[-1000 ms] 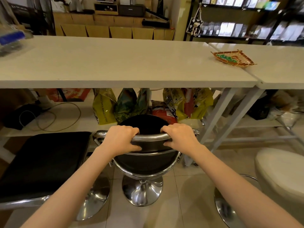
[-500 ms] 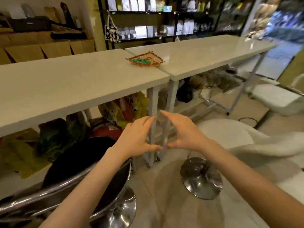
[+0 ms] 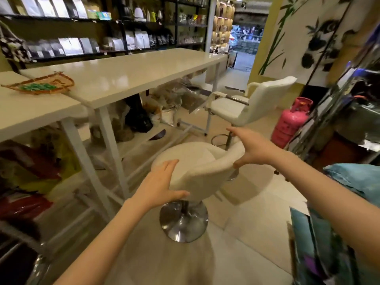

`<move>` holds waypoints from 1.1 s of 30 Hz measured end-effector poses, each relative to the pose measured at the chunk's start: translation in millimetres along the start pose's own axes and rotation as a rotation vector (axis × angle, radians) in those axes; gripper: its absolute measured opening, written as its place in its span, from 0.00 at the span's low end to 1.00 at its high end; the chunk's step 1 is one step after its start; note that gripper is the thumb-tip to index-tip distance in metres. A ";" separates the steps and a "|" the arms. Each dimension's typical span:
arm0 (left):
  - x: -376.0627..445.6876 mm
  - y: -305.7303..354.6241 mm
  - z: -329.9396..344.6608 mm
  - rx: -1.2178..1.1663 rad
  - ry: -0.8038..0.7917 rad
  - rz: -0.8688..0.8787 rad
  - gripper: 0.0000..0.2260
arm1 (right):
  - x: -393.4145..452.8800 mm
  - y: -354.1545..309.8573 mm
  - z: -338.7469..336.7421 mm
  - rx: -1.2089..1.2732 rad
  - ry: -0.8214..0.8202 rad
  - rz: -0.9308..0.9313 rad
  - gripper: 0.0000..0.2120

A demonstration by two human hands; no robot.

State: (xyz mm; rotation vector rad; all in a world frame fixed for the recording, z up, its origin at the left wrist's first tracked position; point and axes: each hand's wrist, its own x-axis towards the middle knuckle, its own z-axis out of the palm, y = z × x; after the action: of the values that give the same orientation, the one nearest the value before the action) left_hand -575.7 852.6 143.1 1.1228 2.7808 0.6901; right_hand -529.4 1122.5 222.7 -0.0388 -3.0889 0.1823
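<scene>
A white fluffy bar stool [image 3: 202,161] with a low curved backrest stands on a round chrome base [image 3: 183,222] in front of the white tables. My left hand [image 3: 159,185] is spread with straight fingers against the left end of the backrest. My right hand [image 3: 249,147] reaches over the right end of the backrest, fingers extended and thumb below the rim, not closed around it.
Two long white tables [image 3: 131,73] stand to the left, with a woven tray [image 3: 42,86] on them and bags underneath. A white armchair stool [image 3: 249,103] and a pink gas cylinder [image 3: 292,122] stand beyond. A black stool [image 3: 18,243] is at lower left; teal fabric [image 3: 353,179] at right.
I let go of the black stool's chrome backrest and turned right. Both hands moved over to the white fluffy stool, which is now in front of me.
</scene>
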 end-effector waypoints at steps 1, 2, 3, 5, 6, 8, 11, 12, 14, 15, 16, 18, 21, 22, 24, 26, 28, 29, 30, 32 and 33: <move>11.0 11.9 10.0 -0.024 -0.003 0.003 0.43 | -4.0 15.1 4.9 0.005 -0.003 0.015 0.54; 21.4 23.2 19.7 -0.052 -0.009 0.004 0.43 | -8.3 28.7 10.6 0.013 -0.005 0.031 0.53; 31.2 33.1 29.1 -0.074 -0.018 0.007 0.43 | -12.8 40.6 17.1 0.027 -0.015 0.045 0.53; 50.5 49.7 46.2 -0.085 -0.040 0.012 0.43 | -20.5 62.6 32.6 0.078 -0.032 0.058 0.53; 60.4 55.9 53.6 -0.076 -0.053 0.013 0.43 | -22.9 72.5 40.7 0.103 -0.038 0.064 0.53; 81.0 64.7 66.7 -0.049 -0.077 0.012 0.43 | -23.6 91.3 55.9 0.109 -0.037 0.073 0.53; 111.3 69.8 84.0 -0.003 -0.094 0.000 0.44 | -14.2 116.9 76.7 0.129 -0.030 0.103 0.53; 120.6 70.5 89.3 0.017 -0.095 -0.002 0.44 | -9.3 123.7 82.5 0.151 -0.030 0.101 0.53; 139.9 70.0 100.3 0.061 -0.085 -0.010 0.43 | 3.9 135.9 94.0 0.165 -0.037 0.072 0.52; 149.6 69.1 105.7 0.081 -0.081 -0.019 0.44 | 12.1 141.4 100.0 0.158 -0.044 0.053 0.52; 159.1 68.2 111.7 0.096 -0.085 -0.034 0.44 | 20.8 146.5 105.8 0.150 -0.051 0.033 0.51; 177.9 66.3 124.9 0.134 -0.105 -0.062 0.45 | 39.9 155.9 117.5 0.120 -0.049 -0.012 0.50; 202.8 64.0 143.9 0.204 -0.153 -0.081 0.46 | 65.4 169.4 131.5 0.052 -0.050 -0.086 0.50; 208.7 63.1 149.8 0.210 -0.157 -0.086 0.47 | 72.2 174.2 135.4 0.031 -0.058 -0.112 0.50; 214.0 59.6 159.6 0.219 -0.160 -0.110 0.47 | 84.4 182.6 142.9 -0.027 -0.083 -0.168 0.50; 216.5 53.3 165.3 0.222 -0.148 -0.130 0.48 | 98.8 192.1 149.8 -0.086 -0.096 -0.217 0.49; 215.8 47.6 169.7 0.202 -0.142 -0.163 0.49 | 113.4 201.8 155.3 -0.127 -0.117 -0.261 0.49; 215.5 46.3 171.9 0.195 -0.138 -0.181 0.50 | 119.6 206.1 157.2 -0.149 -0.139 -0.295 0.48; 215.3 45.2 174.5 0.191 -0.137 -0.202 0.51 | 125.1 210.0 158.7 -0.170 -0.156 -0.339 0.48; 215.2 42.0 180.2 0.207 -0.116 -0.219 0.48 | 135.0 215.4 161.4 -0.208 -0.181 -0.452 0.47; 215.4 40.3 183.8 0.244 -0.114 -0.212 0.46 | 138.3 217.3 161.5 -0.216 -0.192 -0.499 0.46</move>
State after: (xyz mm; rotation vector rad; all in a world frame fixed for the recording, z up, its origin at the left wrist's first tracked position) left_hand -666.7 1093.3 18.1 0.8481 2.8830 0.2628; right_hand -670.5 1323.2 43.1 0.7718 -3.1612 -0.1784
